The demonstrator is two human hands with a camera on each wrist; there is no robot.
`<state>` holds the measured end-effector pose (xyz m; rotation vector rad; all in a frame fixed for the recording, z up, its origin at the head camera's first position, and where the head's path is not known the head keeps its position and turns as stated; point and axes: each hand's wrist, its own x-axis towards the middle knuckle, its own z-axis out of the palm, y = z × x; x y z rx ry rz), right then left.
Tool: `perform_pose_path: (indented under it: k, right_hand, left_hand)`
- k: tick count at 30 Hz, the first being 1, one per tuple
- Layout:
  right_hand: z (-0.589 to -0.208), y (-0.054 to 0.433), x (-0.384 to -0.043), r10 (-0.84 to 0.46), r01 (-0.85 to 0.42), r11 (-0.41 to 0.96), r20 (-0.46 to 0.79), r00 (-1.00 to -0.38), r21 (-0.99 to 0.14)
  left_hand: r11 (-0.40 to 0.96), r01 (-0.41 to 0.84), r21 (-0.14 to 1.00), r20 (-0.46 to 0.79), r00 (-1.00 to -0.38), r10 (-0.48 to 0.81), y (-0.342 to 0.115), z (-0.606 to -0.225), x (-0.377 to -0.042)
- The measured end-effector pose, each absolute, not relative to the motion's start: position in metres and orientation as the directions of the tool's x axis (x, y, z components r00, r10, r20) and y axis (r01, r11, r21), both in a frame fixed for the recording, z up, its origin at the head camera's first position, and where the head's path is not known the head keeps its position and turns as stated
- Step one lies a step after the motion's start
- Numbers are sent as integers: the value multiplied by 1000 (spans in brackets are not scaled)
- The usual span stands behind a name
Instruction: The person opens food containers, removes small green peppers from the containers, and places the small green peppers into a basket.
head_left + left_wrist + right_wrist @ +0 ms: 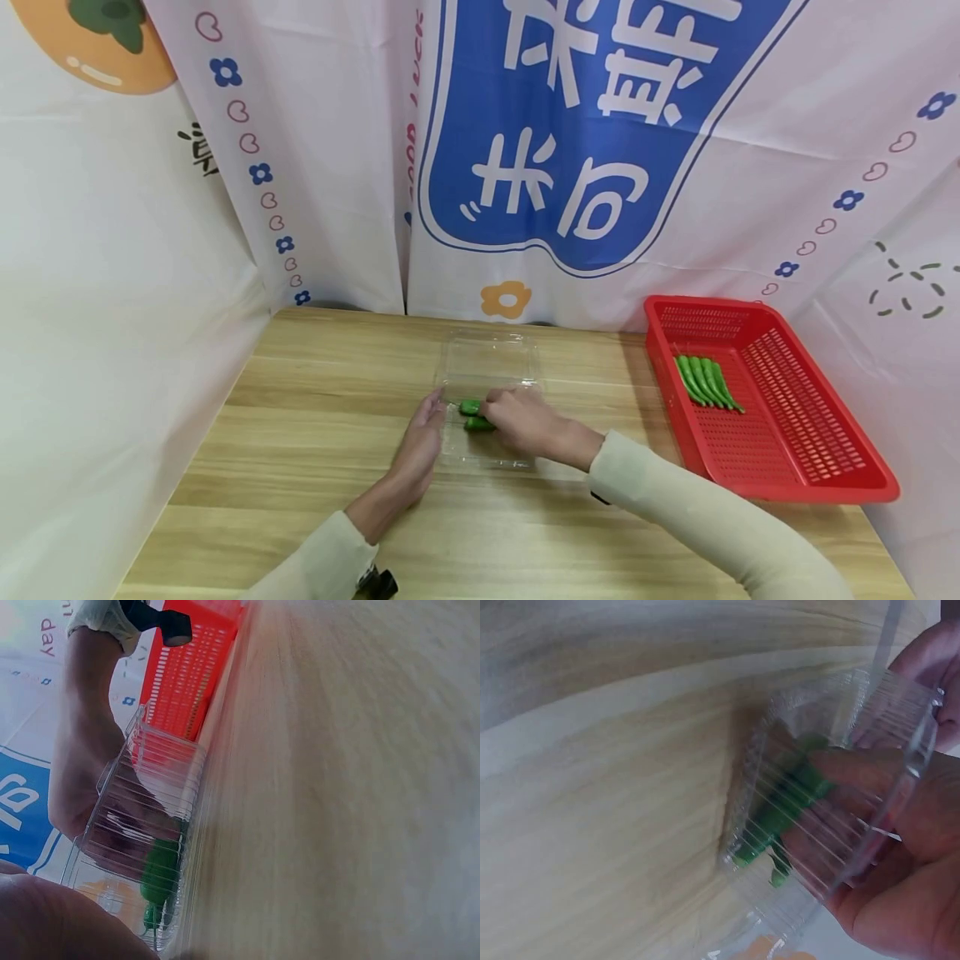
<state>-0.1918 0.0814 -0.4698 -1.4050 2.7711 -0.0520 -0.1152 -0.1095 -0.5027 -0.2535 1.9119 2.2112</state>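
A clear plastic box lies on the table with its lid folded back toward the wall. Inside it are green chili peppers, partly hidden by my right hand. That hand reaches into the box; in the right wrist view its thumb and fingers pinch a green pepper. Along the box's left side, my left hand rests with its fingers extended against the wall. The left wrist view shows a pepper through the ribbed side, low in the box.
At the right stands a red perforated basket, with a row of several green peppers at its left side. The wooden table meets a printed white curtain behind and on both sides.
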Motion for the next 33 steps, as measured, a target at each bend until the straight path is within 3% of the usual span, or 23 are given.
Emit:
perform_pose_path:
  k: [19, 33]
  right_hand:
    - [-478, 80, -189, -800, -799, 599, 10, -600, -44]
    - [-469, 83, -186, -783, -780, 609, 47, -620, -145]
  left_hand:
    - [-133, -258, 957, -254, -966, 49, -110, -504, -115]
    - [-131, -260, 957, -255, -966, 52, -110, -504, -115]
